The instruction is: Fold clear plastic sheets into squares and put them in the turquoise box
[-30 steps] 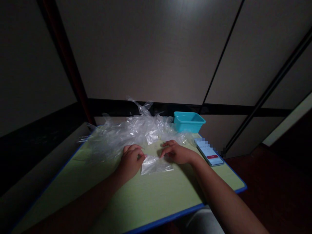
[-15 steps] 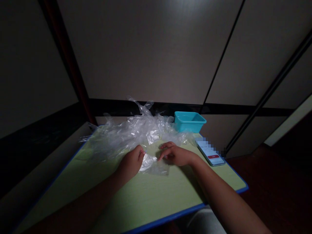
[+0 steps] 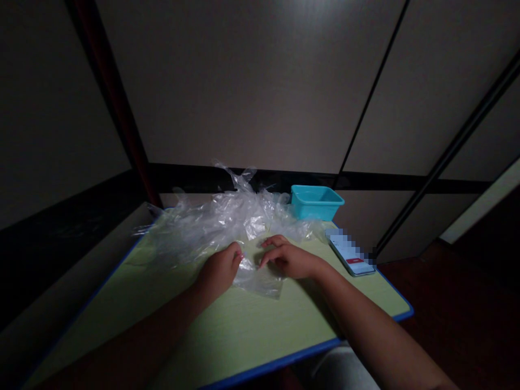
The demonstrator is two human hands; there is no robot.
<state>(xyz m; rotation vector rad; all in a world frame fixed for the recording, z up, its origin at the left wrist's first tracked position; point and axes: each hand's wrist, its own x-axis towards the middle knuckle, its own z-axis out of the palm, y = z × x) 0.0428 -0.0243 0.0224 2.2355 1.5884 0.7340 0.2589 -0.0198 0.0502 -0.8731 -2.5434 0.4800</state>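
Note:
My left hand is closed in a pinch on the upper left edge of a clear plastic bag. That bag lies mostly flat on the light green table, its lower corner spread toward me. Over its right side, my right hand hovers with fingers bent and apart; its fingertips are near the film, and whether they touch it I cannot tell. Behind both hands spreads a crumpled heap of clear plastic bags.
A turquoise plastic basket stands at the table's back right. A phone with a lit screen lies along the right edge. Blue trim borders the table, and pale cabinet panels rise directly behind it.
My right hand has shifted slightly left. The bag's front part has flattened out and its lower edge reaches a little nearer to me. My left hand keeps its pinch.

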